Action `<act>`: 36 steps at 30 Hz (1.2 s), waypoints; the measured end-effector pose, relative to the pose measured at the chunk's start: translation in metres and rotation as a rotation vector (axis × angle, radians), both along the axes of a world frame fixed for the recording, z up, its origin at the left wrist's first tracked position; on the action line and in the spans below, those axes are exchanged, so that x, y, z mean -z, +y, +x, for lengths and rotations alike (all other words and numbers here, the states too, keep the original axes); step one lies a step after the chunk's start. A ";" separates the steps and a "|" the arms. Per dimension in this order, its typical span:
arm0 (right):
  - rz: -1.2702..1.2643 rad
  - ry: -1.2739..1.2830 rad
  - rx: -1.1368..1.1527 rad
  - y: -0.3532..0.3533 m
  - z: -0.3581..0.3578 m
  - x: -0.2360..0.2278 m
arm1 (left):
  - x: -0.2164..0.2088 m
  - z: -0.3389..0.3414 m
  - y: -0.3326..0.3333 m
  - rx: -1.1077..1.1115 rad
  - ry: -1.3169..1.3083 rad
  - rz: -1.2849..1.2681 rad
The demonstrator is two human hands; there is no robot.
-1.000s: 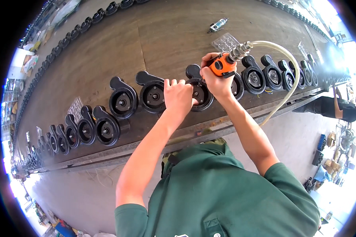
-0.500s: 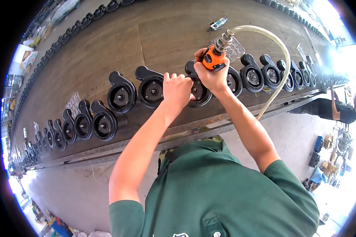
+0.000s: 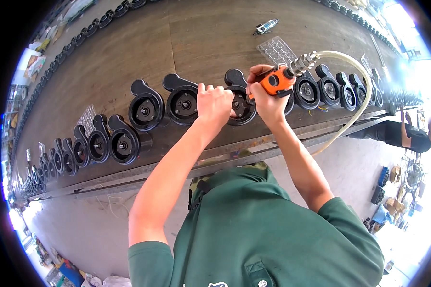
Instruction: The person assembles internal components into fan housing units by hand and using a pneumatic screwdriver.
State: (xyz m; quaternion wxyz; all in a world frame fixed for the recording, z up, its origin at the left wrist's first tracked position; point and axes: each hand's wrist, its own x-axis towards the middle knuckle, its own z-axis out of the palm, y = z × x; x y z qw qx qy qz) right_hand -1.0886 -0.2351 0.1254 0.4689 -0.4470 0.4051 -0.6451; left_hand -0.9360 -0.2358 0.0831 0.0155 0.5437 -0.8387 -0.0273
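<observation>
My right hand (image 3: 269,98) is closed around an orange air gun (image 3: 277,82), with a metal coupling and a clear hose (image 3: 352,57) at its back end. The gun is tilted, its front end pointing left, close to a black round housing (image 3: 243,106). My left hand (image 3: 215,106) is closed on the left rim of that housing, fingers curled and thumb at its inner edge. The housing has a rounded side lobe (image 3: 234,76) and a metal shaft in its middle. Just left of my left hand stands another black housing (image 3: 183,106).
More black housings line the bench (image 3: 129,38) on both sides. Beyond my hands lie a silver air tool (image 3: 266,27) and a clear plastic tray (image 3: 275,49). Another clear tray (image 3: 87,118) lies left. A metal rail (image 3: 215,160) runs along the near edge. Another person (image 3: 412,134) stands far right.
My right hand has lowered slightly and tipped the air gun, so its hose end swings right and its front end points left toward the housing. My left hand stays on the rim.
</observation>
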 end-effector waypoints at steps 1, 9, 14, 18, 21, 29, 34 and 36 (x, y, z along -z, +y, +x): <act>-0.019 0.001 -0.001 0.002 -0.002 0.002 | 0.000 0.000 0.001 -0.002 0.005 0.000; 0.032 -0.036 -0.013 0.016 -0.003 0.002 | -0.007 -0.002 -0.001 -0.022 -0.015 0.088; 0.028 -0.041 -0.027 0.017 -0.003 0.006 | -0.006 -0.001 0.001 -0.025 -0.017 0.071; 0.024 -0.030 -0.034 0.018 -0.003 0.009 | -0.008 -0.001 0.001 -0.022 -0.001 0.075; 0.003 0.030 -0.047 0.018 -0.004 0.010 | -0.004 0.000 0.001 -0.019 0.008 0.056; -0.055 0.222 -0.141 0.027 0.003 0.015 | -0.005 0.002 -0.002 -0.016 0.023 0.095; -0.088 0.343 -0.215 0.028 0.000 0.018 | -0.008 0.001 -0.006 -0.031 0.070 0.180; -0.114 0.360 -0.208 0.030 -0.001 0.020 | -0.010 0.001 -0.004 -0.040 0.061 0.188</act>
